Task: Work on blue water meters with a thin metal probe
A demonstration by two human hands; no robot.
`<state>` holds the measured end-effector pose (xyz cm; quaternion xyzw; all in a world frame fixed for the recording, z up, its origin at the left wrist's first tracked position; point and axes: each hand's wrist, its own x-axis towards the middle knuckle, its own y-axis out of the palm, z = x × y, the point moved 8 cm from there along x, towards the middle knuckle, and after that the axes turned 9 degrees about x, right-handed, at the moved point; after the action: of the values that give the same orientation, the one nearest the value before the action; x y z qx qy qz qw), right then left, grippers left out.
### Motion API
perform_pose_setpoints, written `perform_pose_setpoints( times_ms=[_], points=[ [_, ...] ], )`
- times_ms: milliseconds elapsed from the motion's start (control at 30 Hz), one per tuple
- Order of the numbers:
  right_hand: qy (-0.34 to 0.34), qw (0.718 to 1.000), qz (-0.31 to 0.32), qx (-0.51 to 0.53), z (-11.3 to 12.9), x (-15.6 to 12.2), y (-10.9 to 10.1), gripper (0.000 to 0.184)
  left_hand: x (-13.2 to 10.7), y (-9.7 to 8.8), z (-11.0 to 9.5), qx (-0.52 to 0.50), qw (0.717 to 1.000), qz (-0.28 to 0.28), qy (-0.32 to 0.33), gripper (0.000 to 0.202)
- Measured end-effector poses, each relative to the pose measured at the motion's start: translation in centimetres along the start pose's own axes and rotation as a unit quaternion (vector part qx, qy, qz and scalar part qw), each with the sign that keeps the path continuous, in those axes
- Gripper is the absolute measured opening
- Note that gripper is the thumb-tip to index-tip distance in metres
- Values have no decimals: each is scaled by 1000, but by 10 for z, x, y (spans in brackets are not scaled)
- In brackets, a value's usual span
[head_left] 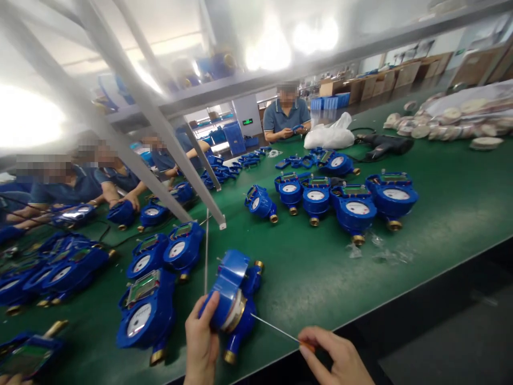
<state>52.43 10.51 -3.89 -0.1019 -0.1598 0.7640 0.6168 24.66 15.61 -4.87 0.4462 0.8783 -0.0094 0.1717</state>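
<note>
Bright indoor light comes from above: overhead lamps blow out to white glare at top centre, and another burnt-out patch sits at the far left edge. A milky haze veils the upper half. The green counter (441, 214) is evenly lit, with soft, short shadows under the meters (355, 211). Wide-angle distortion bends the frame bars (132, 101) and edges. Faces are pixelated, and the background is soft.

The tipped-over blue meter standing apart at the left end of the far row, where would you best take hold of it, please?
Probably by the round blue body of the tipped meter, fingers coming from above. It lies on its side with open green table around it, and its brass end looks too small to grip.
</note>
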Motion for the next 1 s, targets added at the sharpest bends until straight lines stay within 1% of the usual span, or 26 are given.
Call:
perform_pose_setpoints(
  times_ms=[100,200,233,300,400,467,533,600,667,733,800,900,1000],
  points=[
    [-47,998,-22,-31,20,9,-7,22,1,-1,8,-27,999,6,-38,36],
    [-99,988,-38,-114,42,23,-13,22,-5,0,15,-57,995,-25,-72,13],
    [-115,981,-34,-150,50,28,-14,22,-7,1,17,-67,994,-34,-80,9],
    [-133,965,-3,-227,66,39,-14,22,-12,6,19,-82,992,-42,-92,16],
    [-127,938,69,-315,88,55,-13,21,-14,13,22,-89,989,-39,-109,25],
    [-125,928,103,-336,102,63,-12,21,-14,16,23,-87,989,-32,-115,30],
    [-131,923,123,-341,114,70,-8,20,-12,16,24,-84,990,-21,-116,34],
    [-143,920,137,-338,119,76,0,18,-11,15,25,-84,990,-19,-112,36],
    [-156,921,141,-327,119,80,11,16,-10,13,26,-81,990,-20,-112,36],
    [-164,925,136,-314,116,83,22,16,-10,12,26,-78,991,-18,-110,37],
    [-163,929,127,-306,113,84,28,16,-10,13,27,-76,991,-12,-108,38],
    [-153,931,123,-308,116,80,25,18,-9,14,28,-75,991,-11,-111,40],
    [-143,929,129,-317,125,73,12,18,-6,15,28,-78,992,-5,-102,39]
  ],
)
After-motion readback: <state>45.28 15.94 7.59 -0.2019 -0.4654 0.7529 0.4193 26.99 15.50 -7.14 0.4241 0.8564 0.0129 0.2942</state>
